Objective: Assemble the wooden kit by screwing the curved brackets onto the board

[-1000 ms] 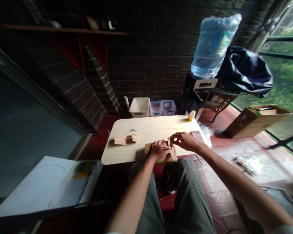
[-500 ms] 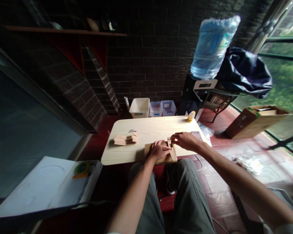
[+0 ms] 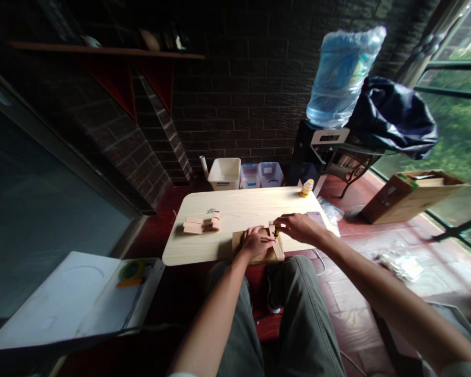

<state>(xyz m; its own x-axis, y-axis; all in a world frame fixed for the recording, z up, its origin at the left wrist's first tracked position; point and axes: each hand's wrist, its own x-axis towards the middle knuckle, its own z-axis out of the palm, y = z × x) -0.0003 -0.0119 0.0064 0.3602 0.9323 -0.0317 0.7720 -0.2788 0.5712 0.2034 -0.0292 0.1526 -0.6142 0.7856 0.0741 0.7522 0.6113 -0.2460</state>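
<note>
A shallow wooden box rests at the front edge of the pale table, and a light wooden strip lies across its right part. Over the box's top, my left hand holds it, one finger reaching right to the strip. My right hand is closed around a small yellow-and-black screwdriver, which stands nearly upright with its lower end at the strip. The tip and any screw under it are too small to make out.
Joined wooden pieces and small dark hardware lie on the table to the left. At its far right stands a yellow-based clear bottle; a phone lies behind my right wrist. Plastic bins stand beyond the table.
Hardly anything differs. Both hands, the screwdriver and the wooden box keep their places.
</note>
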